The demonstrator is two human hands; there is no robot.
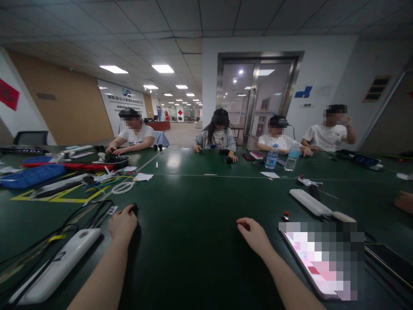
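My left hand (pixel 123 223) rests on the dark green table (pixel 180 258), fingers closed on a small black object (pixel 134 209) whose kind I cannot make out. Close beside that hand lies a cable with a white tag (pixel 112 210) marked 2. A long white power bank-like device (pixel 61 267), also marked 2, lies left of my forearm. My right hand (pixel 254 236) lies on the table with its fingers loosely curled in, and nothing shows in it. Right of it are a lit phone (pixel 306 262), partly blurred out, and a small red-topped item (pixel 286 215).
A blue tray (pixel 35 175), coiled white cable (pixel 122 187) and loose wires crowd the left. White devices (pixel 309 202) lie at the right. Two water bottles (pixel 272 157) stand farther back. Several people sit across the table, and another person's hand (pixel 404 201) shows at the right edge.
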